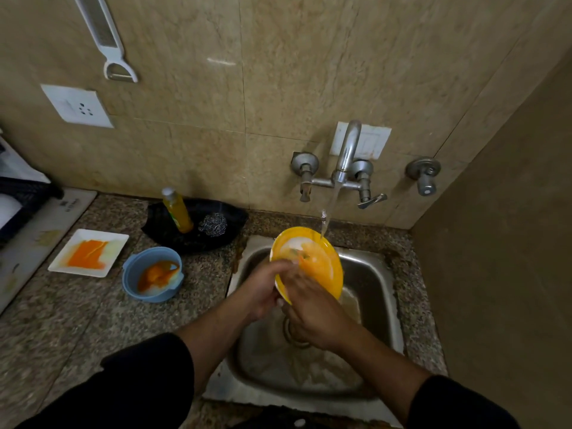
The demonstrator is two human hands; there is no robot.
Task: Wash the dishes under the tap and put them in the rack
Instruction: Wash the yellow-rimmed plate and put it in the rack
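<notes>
Yellow plate (329,267), smeared orange, is tilted above the sink (371,289), in the tap (348,150) stream. Left hand (263,289) grips its left rim; right hand (312,311) lays straight fingers on its face. Left of the sink, on the counter (77,320): blue bowl (133,274) and white dish (62,264), both holding orange residue.

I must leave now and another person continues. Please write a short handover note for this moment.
Left hand: grips the yellow plate by its lower rim, tilted over the sink under the running tap.
Right hand: on the plate's face, motion-blurred.
Done: nothing finished; the plate shows orange smear.
Left: blue bowl and white square plate, both dirty, on the counter. No rack clearly in view.
</notes>
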